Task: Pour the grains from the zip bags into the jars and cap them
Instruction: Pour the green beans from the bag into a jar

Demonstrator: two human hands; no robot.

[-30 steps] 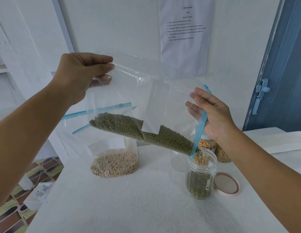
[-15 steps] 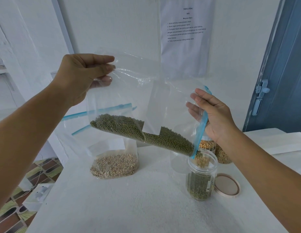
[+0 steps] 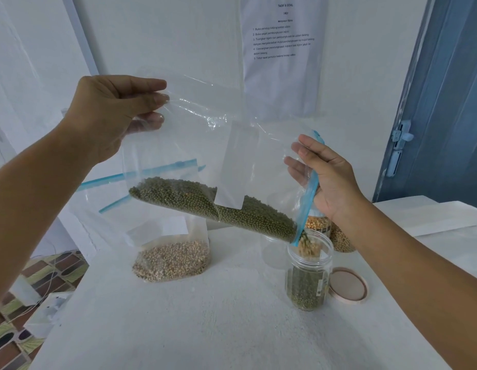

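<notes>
A clear zip bag point(image 3: 205, 145) with green grains point(image 3: 210, 206) hangs tilted, its blue zip mouth down at the right. My left hand point(image 3: 112, 113) pinches the bag's raised bottom corner. My right hand point(image 3: 328, 180) holds the blue zip edge just above an open clear jar point(image 3: 309, 279). Grains stream from the mouth into that jar, which is partly filled with green grains. The jar's round lid point(image 3: 348, 287) lies flat on the table to its right.
A bag of pale grains point(image 3: 170, 260) stands on the white table point(image 3: 205, 329) at the left. Behind the open jar stand a jar of yellow grains point(image 3: 317, 222) and another grain container point(image 3: 341, 239). A blue door point(image 3: 445, 102) is at the right, and patterned floor lies beyond the table's left edge.
The green grains in the open jar have risen a little as the bag keeps pouring. Both hands hold almost the same pose.
</notes>
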